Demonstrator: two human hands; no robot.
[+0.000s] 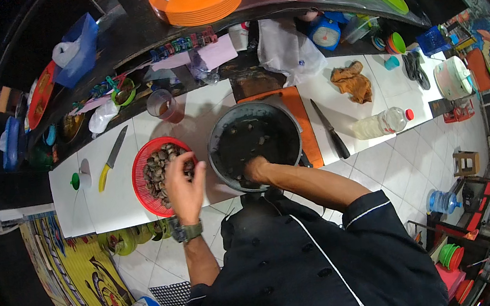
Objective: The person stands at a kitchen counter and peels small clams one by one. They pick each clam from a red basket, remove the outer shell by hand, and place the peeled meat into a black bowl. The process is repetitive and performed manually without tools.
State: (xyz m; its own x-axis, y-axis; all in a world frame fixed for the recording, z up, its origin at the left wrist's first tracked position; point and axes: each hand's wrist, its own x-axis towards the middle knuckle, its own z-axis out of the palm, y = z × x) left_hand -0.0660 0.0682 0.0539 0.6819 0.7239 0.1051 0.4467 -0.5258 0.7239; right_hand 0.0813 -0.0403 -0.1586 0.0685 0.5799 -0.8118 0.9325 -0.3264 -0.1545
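My left hand, with a watch on the wrist, is raised over the right side of a red plastic colander. Its thumb stands apart from the fingers, and nothing shows in it. Small brown clams fill the colander. To the right stands a round dark pan of murky, nearly black water, where a few shells show at the surface. My right hand reaches into the near side of the pan. The water hides its fingers, so whether they grip anything cannot be seen.
Under the pan lies an orange cutting board. A black-handled knife and a bottle lie to its right, near a brown cloth. Left of the colander lies a yellow-handled knife; behind it stands a plastic jug.
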